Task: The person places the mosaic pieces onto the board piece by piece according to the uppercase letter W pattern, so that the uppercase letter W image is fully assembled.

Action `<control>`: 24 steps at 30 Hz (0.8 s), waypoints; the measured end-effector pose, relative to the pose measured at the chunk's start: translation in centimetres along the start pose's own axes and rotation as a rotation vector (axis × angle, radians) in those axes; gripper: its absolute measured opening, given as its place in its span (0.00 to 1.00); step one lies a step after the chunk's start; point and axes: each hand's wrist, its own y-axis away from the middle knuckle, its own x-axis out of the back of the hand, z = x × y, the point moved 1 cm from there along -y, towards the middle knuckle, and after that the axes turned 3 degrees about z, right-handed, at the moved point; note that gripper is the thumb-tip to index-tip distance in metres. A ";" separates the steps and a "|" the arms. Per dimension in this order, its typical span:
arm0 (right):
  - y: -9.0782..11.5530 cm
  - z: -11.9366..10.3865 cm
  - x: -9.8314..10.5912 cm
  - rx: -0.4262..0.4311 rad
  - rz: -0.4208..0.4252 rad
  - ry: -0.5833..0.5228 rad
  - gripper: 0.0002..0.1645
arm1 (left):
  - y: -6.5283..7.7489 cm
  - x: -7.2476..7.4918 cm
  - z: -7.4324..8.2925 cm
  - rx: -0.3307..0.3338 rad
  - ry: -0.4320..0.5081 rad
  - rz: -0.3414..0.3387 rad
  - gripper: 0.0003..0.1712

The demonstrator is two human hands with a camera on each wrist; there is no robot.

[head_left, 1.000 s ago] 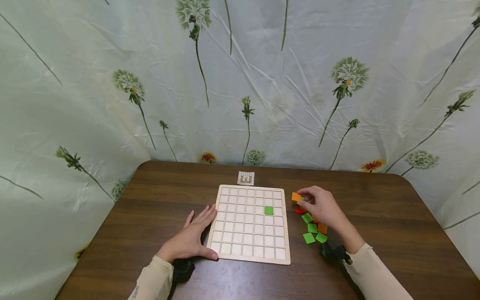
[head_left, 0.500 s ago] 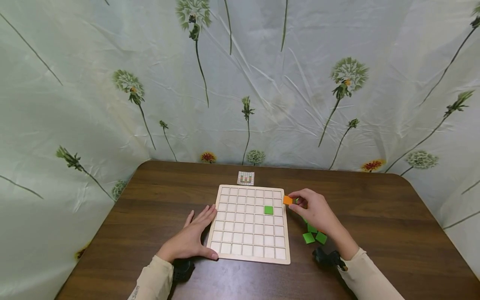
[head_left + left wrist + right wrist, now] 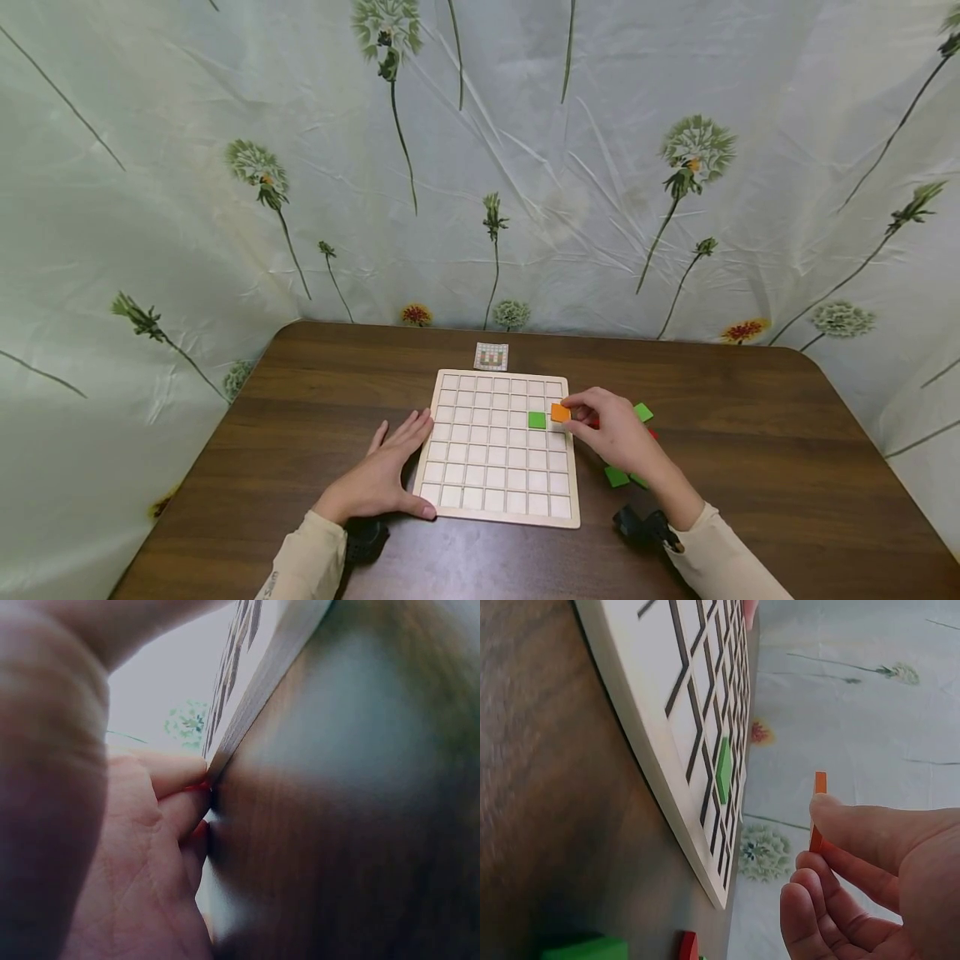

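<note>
A pale wooden grid board [image 3: 497,477] lies on the table, with one green square tile [image 3: 537,420] sitting in a cell toward its right side. My right hand [image 3: 611,429] pinches an orange square tile [image 3: 560,412] between thumb and finger, over the board's right edge and beside the green tile. In the right wrist view the orange tile [image 3: 819,814] appears edge-on, held above the board. My left hand [image 3: 386,475] rests against the board's left side, fingers straight, with the thumb at the lower left corner. In the left wrist view its fingertips [image 3: 187,774] touch the board's edge.
Loose green tiles [image 3: 617,477] and red tiles lie right of the board, partly hidden by my right hand. A small card with a coloured grid pattern [image 3: 491,357] lies behind the board. A flower-printed curtain [image 3: 570,167] hangs past the brown table's [image 3: 750,467] far edge.
My right hand has carried the orange tile leftward, from above the loose tiles to over the board's right edge. My left hand has stayed still against the board.
</note>
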 end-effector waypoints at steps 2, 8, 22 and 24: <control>0.0 -0.1 -0.2 0.001 -0.008 0.006 0.15 | 0.0 0.0 0.0 -0.001 0.000 0.001 0.76; 0.0 -0.5 -1.0 -0.020 -0.033 0.046 0.14 | 0.0 0.1 -0.2 0.007 -0.012 -0.001 0.76; 0.0 -0.8 -2.3 -0.023 -0.117 0.045 0.13 | 0.0 0.0 0.0 -0.004 -0.007 0.003 0.76; 0.0 -0.8 -2.4 -0.014 -0.122 0.044 0.13 | 0.0 0.0 0.0 -0.003 -0.009 0.003 0.76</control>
